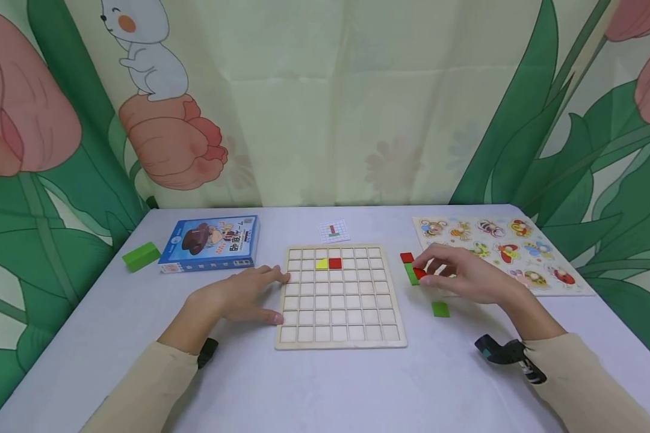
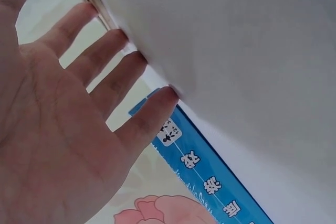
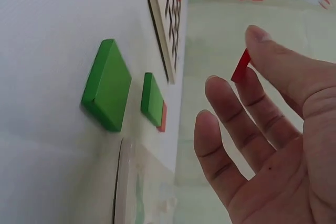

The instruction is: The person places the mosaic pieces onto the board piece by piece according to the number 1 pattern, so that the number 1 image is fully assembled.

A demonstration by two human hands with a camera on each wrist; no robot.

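Observation:
A pale wooden grid board [image 1: 341,346] lies flat in the middle of the table. One yellow tile [image 1: 322,264] and one red tile [image 1: 334,263] sit side by side in its second row from the back. My left hand [image 1: 244,294] touches the board's left edge with spread, fairly straight fingers. Right of the board, my right hand [image 1: 468,273] pinches a small red square tile [image 3: 240,66] between thumb and index finger, raised off the table. Below it are green tiles [image 1: 411,275] with another red tile [image 1: 407,257] behind them. A separate green tile [image 1: 441,310] lies nearer me.
A small pattern card [image 1: 333,231] lies behind the board. At the back left are a blue game box [image 1: 208,243] and a green block [image 1: 141,257]. An insect picture board [image 1: 552,279] lies at the right, under the right hand's reach. A printed curtain [image 1: 330,138] hangs behind.

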